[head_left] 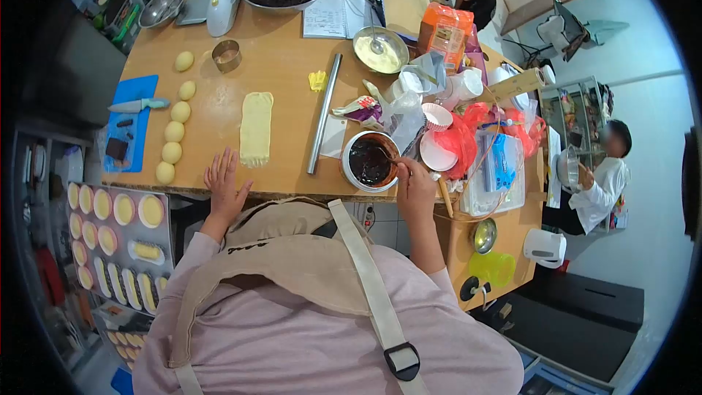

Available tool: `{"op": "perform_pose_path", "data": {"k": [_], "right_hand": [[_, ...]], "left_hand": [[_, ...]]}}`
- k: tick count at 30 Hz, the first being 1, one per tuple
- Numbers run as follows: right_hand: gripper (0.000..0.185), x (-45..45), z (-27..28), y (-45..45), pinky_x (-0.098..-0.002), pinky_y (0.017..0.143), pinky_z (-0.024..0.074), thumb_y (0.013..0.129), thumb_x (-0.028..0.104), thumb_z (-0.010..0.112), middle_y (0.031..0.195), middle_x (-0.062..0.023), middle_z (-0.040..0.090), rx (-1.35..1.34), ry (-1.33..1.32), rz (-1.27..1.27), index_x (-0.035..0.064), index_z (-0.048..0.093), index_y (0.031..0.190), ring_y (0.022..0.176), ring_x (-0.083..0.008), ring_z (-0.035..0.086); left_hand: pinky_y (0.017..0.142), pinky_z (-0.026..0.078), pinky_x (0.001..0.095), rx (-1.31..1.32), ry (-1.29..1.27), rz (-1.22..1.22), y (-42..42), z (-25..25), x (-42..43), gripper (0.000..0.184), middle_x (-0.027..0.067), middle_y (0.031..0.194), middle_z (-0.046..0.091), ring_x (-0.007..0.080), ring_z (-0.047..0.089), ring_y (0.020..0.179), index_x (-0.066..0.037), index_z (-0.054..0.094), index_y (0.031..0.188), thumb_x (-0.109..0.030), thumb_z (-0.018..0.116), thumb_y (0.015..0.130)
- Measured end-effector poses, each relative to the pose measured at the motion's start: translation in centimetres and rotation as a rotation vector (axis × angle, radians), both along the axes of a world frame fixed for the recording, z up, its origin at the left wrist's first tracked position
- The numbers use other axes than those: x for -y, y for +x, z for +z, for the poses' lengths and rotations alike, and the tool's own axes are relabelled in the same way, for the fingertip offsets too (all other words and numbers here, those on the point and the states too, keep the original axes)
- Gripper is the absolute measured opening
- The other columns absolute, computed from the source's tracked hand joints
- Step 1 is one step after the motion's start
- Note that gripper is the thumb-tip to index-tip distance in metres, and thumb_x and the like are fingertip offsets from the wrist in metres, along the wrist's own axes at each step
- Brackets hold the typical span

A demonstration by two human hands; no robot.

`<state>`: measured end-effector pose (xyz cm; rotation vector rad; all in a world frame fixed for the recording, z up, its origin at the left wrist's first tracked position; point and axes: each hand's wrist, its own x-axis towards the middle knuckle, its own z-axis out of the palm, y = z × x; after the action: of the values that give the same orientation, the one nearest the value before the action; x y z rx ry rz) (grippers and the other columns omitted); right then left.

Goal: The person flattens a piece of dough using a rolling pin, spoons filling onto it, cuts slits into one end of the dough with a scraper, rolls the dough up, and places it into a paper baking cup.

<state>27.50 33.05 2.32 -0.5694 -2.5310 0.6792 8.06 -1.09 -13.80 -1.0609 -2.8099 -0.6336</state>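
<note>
My right hand (415, 183) is closed on the handle of a spoon (387, 155), whose head is down in dark filling in a white tub (353, 181) at the table's front edge. Resting at the table edge, my left hand (225, 181) has its fingers spread and holds nothing. Just beyond it lies a flat rectangle of pale dough (256, 128). A metal rolling bar (325, 113) lies between the dough and the tub. Several dough balls (174, 132) form a column left of the dough.
A blue board (150, 88) with a knife (139, 105) is at the left. Bowls, an open notebook (325, 16), a scale and an orange packet (444, 29) line the back. Plastic bags (461, 148) crowd the right. Two other people are farther off. A tray of filled moulds stands lower left.
</note>
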Motion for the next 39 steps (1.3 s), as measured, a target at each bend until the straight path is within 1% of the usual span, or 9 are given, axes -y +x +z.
{"op": "perform_pose_path", "data": {"k": [3, 9, 16, 19, 22, 25, 31, 34, 39], "right_hand": [[0.019, -0.3, -1.4, 0.4, -0.0407, 0.072, 0.0514, 0.098, 0.018, 0.054, 0.092, -0.0161, 0.068, -0.041, 0.019, 0.024, 0.0022, 0.064, 0.101, 0.081, -0.0336, 0.066], [0.015, -0.1, -2.9, 1.1, -0.0409, 0.07, 0.0522, 0.095, 0.014, 0.057, 0.089, -0.0163, 0.068, 0.071, -0.013, 0.091, 0.0034, 0.064, 0.101, 0.08, -0.0332, 0.066], [0.012, 1.3, -4.2, 2.2, -0.0403, 0.071, 0.052, 0.091, 0.009, 0.058, 0.089, -0.017, 0.068, 0.035, -0.212, 0.098, 0.003, 0.064, 0.1, 0.081, -0.0336, 0.067], [0.013, 1.5, -4.9, 2.7, -0.0349, 0.065, 0.0534, 0.094, 0.01, 0.055, 0.078, -0.0134, 0.069, 0.018, -0.163, 0.124, 0.0022, 0.064, 0.1, 0.073, -0.0246, 0.07], [0.013, 2.0, -5.5, 2.9, -0.034, 0.066, 0.0538, 0.094, 0.01, 0.056, 0.079, -0.0128, 0.069, -0.022, -0.217, 0.102, 0.0022, 0.065, 0.099, 0.073, -0.024, 0.07], [0.012, 2.6, -5.7, 3.0, -0.0393, 0.069, 0.0524, 0.092, 0.011, 0.059, 0.088, -0.0158, 0.068, -0.05, -0.278, 0.117, 0.0022, 0.065, 0.098, 0.079, -0.0319, 0.067], [0.012, 2.9, -6.3, 3.4, -0.0375, 0.069, 0.0524, 0.093, 0.01, 0.058, 0.087, -0.0144, 0.069, -0.073, -0.295, 0.126, 0.0023, 0.065, 0.098, 0.079, -0.0292, 0.068], [0.017, 2.9, -6.3, 3.7, -0.032, 0.069, 0.0559, 0.097, 0.011, 0.053, 0.083, -0.0127, 0.07, -0.143, -0.419, 0.104, -0.0011, 0.065, 0.099, 0.078, -0.0195, 0.07], [0.024, 2.2, -8.3, 4.6, -0.033, 0.073, 0.0548, 0.102, 0.017, 0.046, 0.087, -0.0139, 0.068, -0.375, -0.988, -0.077, -0.0021, 0.06, 0.107, 0.077, -0.0194, 0.066]], "left_hand": [[0.114, 0.011, 0.055, -0.004, 0.027, 0.028, 1.7, -0.4, -0.1, 0.077, 0.0103, 0.158, 0.025, 0.0332, 0.018, 0.145, -0.011, 0.028, 0.151, -0.038, 0.062, 0.088], [0.113, 0.012, 0.0545, -0.013, 0.044, 0.055, 3.6, -0.2, -0.6, 0.075, 0.0106, 0.156, 0.027, 0.0336, 0.02, 0.144, -0.011, 0.03, 0.149, -0.035, 0.063, 0.087], [0.113, 0.013, 0.0544, -0.024, 0.048, 0.022, 4.0, 0.3, -1.7, 0.073, 0.0108, 0.156, 0.028, 0.0341, 0.021, 0.143, -0.012, 0.032, 0.149, -0.034, 0.063, 0.087], [0.112, 0.014, 0.0542, 0.0, 0.047, -0.013, 4.0, 0.7, -2.5, 0.072, 0.0107, 0.156, 0.028, 0.0338, 0.022, 0.143, -0.012, 0.032, 0.148, -0.034, 0.063, 0.086], [0.112, 0.014, 0.0541, -0.012, 0.039, -0.048, 3.9, 0.9, -2.8, 0.072, 0.0103, 0.156, 0.029, 0.0335, 0.023, 0.143, -0.013, 0.033, 0.148, -0.033, 0.064, 0.086], [0.112, 0.014, 0.0537, -0.012, 0.058, -0.053, 3.8, 1.0, -3.0, 0.072, 0.0102, 0.155, 0.029, 0.0334, 0.023, 0.143, -0.013, 0.034, 0.148, -0.031, 0.065, 0.085], [0.113, 0.014, 0.0518, 0.001, 0.065, -0.063, 4.0, 1.4, -3.1, 0.07, 0.0108, 0.155, 0.029, 0.0334, 0.023, 0.143, -0.013, 0.036, 0.147, -0.03, 0.065, 0.085], [0.113, 0.014, 0.0515, 0.004, 0.057, -0.051, 4.2, 1.2, -2.9, 0.069, 0.0111, 0.155, 0.03, 0.0339, 0.023, 0.142, -0.013, 0.037, 0.146, -0.029, 0.065, 0.086], [0.112, 0.015, 0.052, -0.018, 0.079, -0.043, 4.5, 1.0, -2.6, 0.069, 0.0113, 0.154, 0.03, 0.0345, 0.024, 0.142, -0.014, 0.037, 0.146, -0.031, 0.066, 0.086]]}}
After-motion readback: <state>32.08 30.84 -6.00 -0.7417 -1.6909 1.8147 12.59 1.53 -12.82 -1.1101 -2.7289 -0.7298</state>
